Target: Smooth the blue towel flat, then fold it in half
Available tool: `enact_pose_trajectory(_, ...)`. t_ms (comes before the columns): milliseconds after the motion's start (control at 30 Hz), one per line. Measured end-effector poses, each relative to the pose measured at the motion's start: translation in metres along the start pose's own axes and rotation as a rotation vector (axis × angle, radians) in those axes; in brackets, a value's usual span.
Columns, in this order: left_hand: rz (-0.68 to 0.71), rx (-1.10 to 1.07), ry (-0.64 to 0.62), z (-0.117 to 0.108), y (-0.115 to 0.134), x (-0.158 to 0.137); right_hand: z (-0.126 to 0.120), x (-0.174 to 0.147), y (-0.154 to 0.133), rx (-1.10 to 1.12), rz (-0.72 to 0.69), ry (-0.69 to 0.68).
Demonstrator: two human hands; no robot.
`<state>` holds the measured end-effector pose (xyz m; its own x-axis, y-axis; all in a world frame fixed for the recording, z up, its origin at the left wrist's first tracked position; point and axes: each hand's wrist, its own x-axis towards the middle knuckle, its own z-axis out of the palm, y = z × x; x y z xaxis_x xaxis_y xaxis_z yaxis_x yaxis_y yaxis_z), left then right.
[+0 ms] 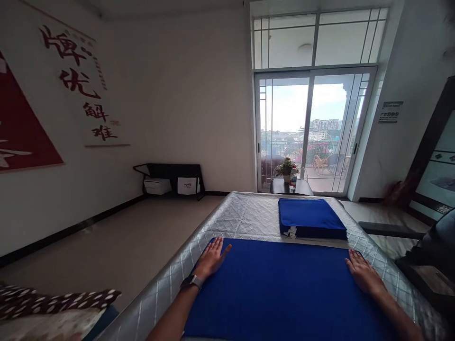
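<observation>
A blue cloth (280, 289) lies spread flat on a table with a silver quilted cover (234, 213). At its far left corner, my left hand (212, 256) rests flat with the fingers stretched out and the thumb apart. My right hand (361, 269) lies flat on the far right corner, fingers extended. Neither hand grips anything. Just beyond the cloth stands a neat stack of folded blue cloths (309, 215), with white tags (291, 232) hanging at its front left corner. The near edge of the spread cloth runs toward the bottom of the view.
Past the table's far end, a small table (291, 188) holds a potted plant (285, 168) and a bottle (293, 177) before a sliding glass door (309, 132). A black bench (174, 177) stands by the wall. Dark furniture (433, 251) is close on the right, a patterned cushion (53, 308) lower left.
</observation>
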<state>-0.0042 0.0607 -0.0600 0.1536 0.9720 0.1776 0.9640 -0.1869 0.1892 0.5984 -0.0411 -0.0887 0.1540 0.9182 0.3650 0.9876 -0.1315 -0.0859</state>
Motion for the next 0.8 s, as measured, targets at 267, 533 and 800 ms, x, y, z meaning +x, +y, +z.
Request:
enact_pose_trajectory(267,-0.044,0.023,0.008,-0.002,-0.012,-0.001,0.013,0.009,0.014,-0.034,0.148,-0.125)
enact_pose_trajectory(533,-0.072,0.025,0.009,-0.008,-0.018,-0.003,0.028,-0.001,0.039,-0.038,0.049,-0.078)
enact_pose_trajectory(800,-0.083,0.003,0.003,-0.009,-0.018,-0.002,0.03,-0.001,0.059,0.002,0.021,-0.091)
